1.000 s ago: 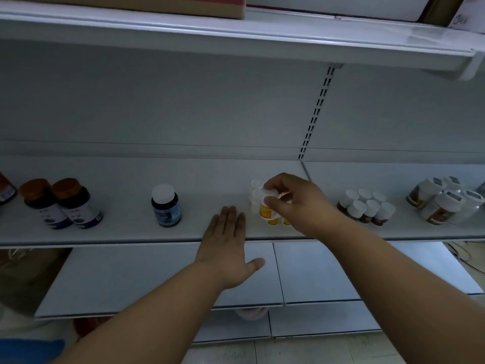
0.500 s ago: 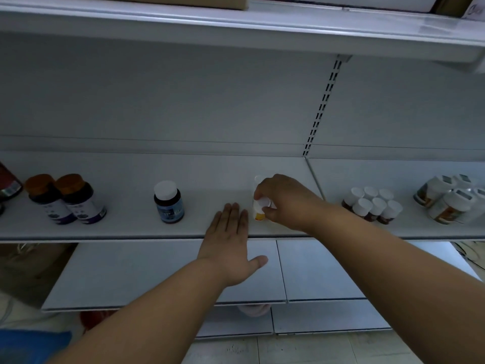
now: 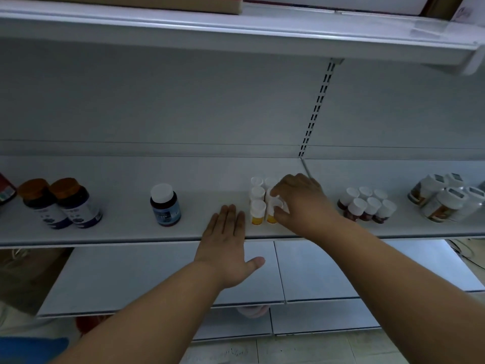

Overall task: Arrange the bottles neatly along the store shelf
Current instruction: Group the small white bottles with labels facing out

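My left hand [image 3: 225, 240] lay flat on the front lip of the shelf [image 3: 126, 232], fingers straight and pressed together, thumb stuck out below the edge toward 3 o'clock. It held nothing, and its fingertips stopped just short of the small white-capped bottles [image 3: 257, 203] at its 1 o'clock. My right hand [image 3: 299, 203] sat over the right side of that cluster with its fingers curled down around the front right bottle [image 3: 273, 211] — the white cap showed between the fingers and a strip of yellow label below them.

The cluster stood near the shelf's middle, just left of the seam where two shelf boards met. I could count three caps in the left column, running front to back, upright and touching; the right column was mostly hidden under my hand.

At 9 o'clock from the cluster, well apart, stood a lone dark bottle [image 3: 165, 206] with a white cap and blue label. Further out the same way were two dark bottles with orange caps [image 3: 61, 203], side by side and touching. At 3 o'clock, past my right wrist, a tight group of brown bottles with white caps [image 3: 367, 206] stood in two rows — and beyond them some larger white-lidded jars [image 3: 446, 200], crowded together at the far right.
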